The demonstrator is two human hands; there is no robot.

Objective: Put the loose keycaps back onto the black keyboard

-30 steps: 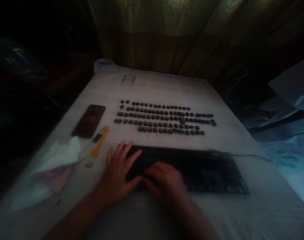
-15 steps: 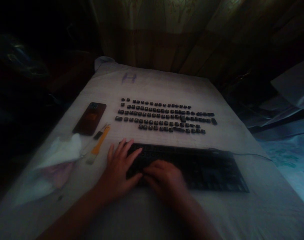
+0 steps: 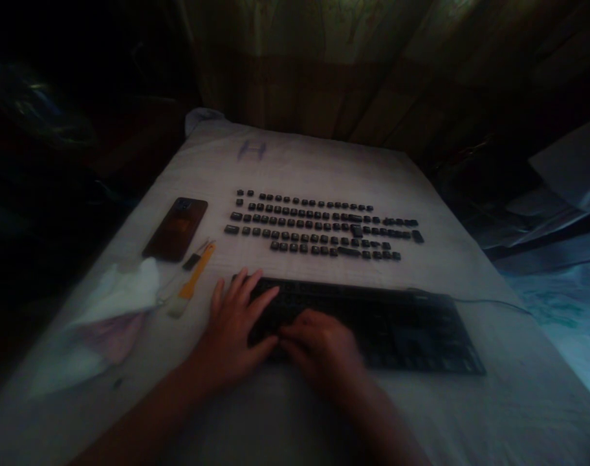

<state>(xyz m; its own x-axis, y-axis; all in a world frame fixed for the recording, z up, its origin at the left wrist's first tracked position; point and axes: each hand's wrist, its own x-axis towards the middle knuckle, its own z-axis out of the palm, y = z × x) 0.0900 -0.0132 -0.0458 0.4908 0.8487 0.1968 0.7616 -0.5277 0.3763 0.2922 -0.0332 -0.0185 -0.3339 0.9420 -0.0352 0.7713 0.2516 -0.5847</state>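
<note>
A black keyboard [image 3: 372,323] lies near the front of the cloth-covered table. Across its left end my left hand [image 3: 234,323] rests with spread fingers, the thumb pointing toward my right hand. My right hand [image 3: 319,340] is closed in a pinch low over the left part of the keyboard, fingertips down at its surface. Whatever sits between those fingertips is too dark and small to make out. Beyond the keyboard, loose black keycaps [image 3: 302,219] are laid out in several rows on the cloth.
To the left lie a brown phone [image 3: 176,230], a yellow-handled brush [image 3: 193,280], a small dark tool [image 3: 192,261] and a crumpled white and pink cloth [image 3: 113,317]. A cable [image 3: 493,301] runs right from the keyboard. One small dark piece [image 3: 117,384] lies front left. A curtain [image 3: 295,65] hangs behind.
The view has shifted very slightly. Both hands stay in the same places on the keyboard, and the keycap rows look the same.
</note>
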